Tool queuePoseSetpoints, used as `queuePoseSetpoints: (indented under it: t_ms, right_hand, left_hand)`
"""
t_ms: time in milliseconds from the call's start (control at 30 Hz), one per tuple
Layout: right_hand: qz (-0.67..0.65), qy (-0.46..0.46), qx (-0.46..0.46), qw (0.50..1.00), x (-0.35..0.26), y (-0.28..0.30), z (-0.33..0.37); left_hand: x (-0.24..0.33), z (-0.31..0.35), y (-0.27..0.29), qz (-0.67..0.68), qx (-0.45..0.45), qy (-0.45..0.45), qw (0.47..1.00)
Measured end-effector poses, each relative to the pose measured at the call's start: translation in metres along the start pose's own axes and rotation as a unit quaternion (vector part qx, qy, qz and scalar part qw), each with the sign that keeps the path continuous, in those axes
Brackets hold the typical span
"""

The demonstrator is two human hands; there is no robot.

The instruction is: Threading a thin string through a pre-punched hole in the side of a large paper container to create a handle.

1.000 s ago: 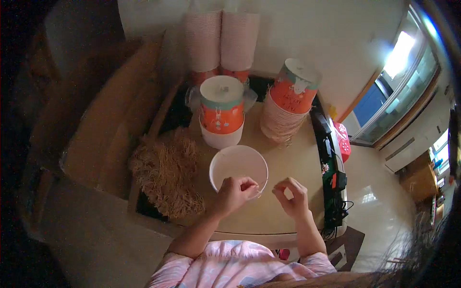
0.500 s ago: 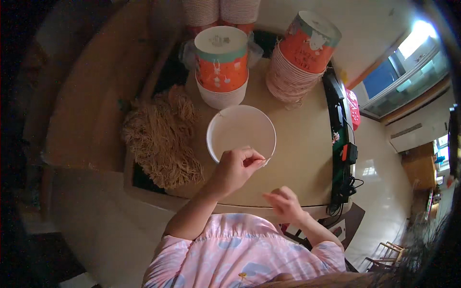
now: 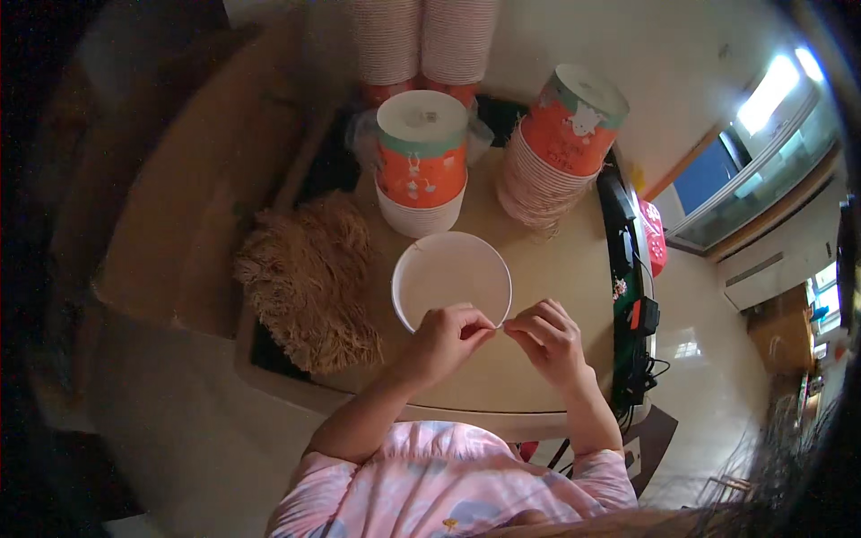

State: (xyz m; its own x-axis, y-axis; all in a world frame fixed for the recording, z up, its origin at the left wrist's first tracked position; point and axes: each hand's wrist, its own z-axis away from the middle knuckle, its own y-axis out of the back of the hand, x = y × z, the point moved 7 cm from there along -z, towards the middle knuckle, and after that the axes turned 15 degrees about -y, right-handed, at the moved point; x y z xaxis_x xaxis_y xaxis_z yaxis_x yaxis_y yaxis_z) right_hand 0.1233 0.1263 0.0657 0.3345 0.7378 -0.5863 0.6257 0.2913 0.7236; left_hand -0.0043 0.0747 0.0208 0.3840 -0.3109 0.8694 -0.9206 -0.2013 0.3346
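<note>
A white paper bucket (image 3: 451,280) stands mouth up on the table in front of me, with a thin strand at its far left rim. At the bucket's near right rim, my left hand (image 3: 453,336) is closed in a pinch. My right hand (image 3: 549,336) pinches close beside it, the fingertips of both almost meeting. What they hold is too small to make out. Left of the bucket lies a heap of tan string (image 3: 314,282), cut into many loose strands. Just behind the bucket is an upside-down stack of orange and white paper buckets (image 3: 421,175).
Another upside-down bucket stack (image 3: 560,148), with strands hanging from it, stands at the back right. Taller stacks (image 3: 457,45) rise behind. A black power strip with cables (image 3: 641,318) runs along the table's right edge. A large brown cardboard box (image 3: 170,206) is at the left.
My right hand has come up from the table's front edge to the bucket's rim and now pinches beside my left hand. The view has tilted slightly, so the things sit lower.
</note>
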Motion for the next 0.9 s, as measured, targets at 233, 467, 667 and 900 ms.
queuePoseSetpoints:
  t_ms: [233,467,667,900]
  right_hand:
    - [0.036,-0.004,-0.031,0.999,0.002,-0.002,-0.007]
    - [-0.058,-0.085,-0.076,0.992,0.008,-0.011,-0.01]
    - [-0.118,-0.109,-0.066,0.985,0.007,-0.008,-0.016]
    - [-0.067,-0.128,-0.053,0.988,0.034,-0.026,-0.027]
  left_hand:
    - [-0.002,-0.001,0.001,0.026,0.001,-0.029,0.999]
    - [0.003,-0.002,0.005,0.007,0.008,-0.051,0.999]
    - [-0.004,0.004,0.015,-0.001,0.043,-0.026,0.999]
    - [0.02,0.009,0.089,-0.39,0.277,-0.09,0.874]
